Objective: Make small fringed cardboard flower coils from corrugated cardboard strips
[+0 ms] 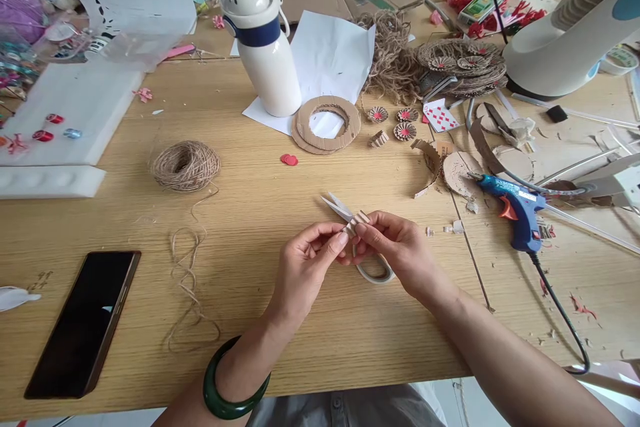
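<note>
In the head view, we see a small corrugated strip point(357, 220) above the desk point(260, 213), near the middle of its front edge. Our left hand point(306, 259) pinches one end between thumb and forefinger; our right hand point(400, 247) grips the other end the same way, so both grips are closed on it. Scissors point(339, 207) lie below the strip, blades apart and pointing toward the back edge; we cannot tell whether a finger touches them.

Farther toward the back edge sit pleated rosettes point(405, 131), beside a cardboard ring point(353, 124). A glue gun point(523, 213) lies toward the right edge.

We judge the step in hand to be shaping or working the strip with the fingertips. The next move seems to call for light, even pressure, so that the ridges do not flatten, and for fingers clear of the blades.
</note>
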Motion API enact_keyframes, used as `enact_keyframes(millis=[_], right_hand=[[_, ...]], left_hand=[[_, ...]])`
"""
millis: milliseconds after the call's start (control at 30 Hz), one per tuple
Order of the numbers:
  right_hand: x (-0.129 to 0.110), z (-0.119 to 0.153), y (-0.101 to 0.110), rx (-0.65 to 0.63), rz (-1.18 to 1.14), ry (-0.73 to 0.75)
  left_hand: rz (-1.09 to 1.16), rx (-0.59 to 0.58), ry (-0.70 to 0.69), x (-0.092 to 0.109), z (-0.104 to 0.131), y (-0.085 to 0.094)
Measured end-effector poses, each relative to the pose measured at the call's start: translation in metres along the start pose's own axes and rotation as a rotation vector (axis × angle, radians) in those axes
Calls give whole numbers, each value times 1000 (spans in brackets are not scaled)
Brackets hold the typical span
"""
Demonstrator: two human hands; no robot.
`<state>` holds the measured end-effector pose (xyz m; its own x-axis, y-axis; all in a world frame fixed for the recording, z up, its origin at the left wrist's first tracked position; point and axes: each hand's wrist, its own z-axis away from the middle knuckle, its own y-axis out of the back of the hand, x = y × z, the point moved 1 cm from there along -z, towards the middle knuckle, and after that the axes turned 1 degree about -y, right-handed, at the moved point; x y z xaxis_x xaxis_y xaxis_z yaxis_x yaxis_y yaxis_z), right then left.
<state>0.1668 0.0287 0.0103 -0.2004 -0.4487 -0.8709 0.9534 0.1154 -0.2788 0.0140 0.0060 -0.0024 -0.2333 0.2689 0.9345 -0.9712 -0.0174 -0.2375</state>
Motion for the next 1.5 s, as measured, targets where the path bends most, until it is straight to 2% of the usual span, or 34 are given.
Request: enact_keyframes(millis=[133,267,633,767,967,1067,1267,1500], right_hand=[[0,0,0,-6,-1,2],[0,0,0,-11,-8,21],[0,1,-3,-36,26,38],[0,1,-3,-29,31,24],[0,2,-2,0,143,46],[2,2,-2,0,173,62],[4,1,-1,-2,187,58],[2,2,0,27,209,59]], left_hand=[[54,-28,42,1,-1,0],[12,-5,88,-1,-2,2],[-55,60,31,1,-3,1],[-170,84,-38,6,-1,1],[-352,62,-220,5,3,2],[-462,77,-240,2,3,5],[-469,120,-214,0,4,7],[-558,105,-380,12,6,2]])
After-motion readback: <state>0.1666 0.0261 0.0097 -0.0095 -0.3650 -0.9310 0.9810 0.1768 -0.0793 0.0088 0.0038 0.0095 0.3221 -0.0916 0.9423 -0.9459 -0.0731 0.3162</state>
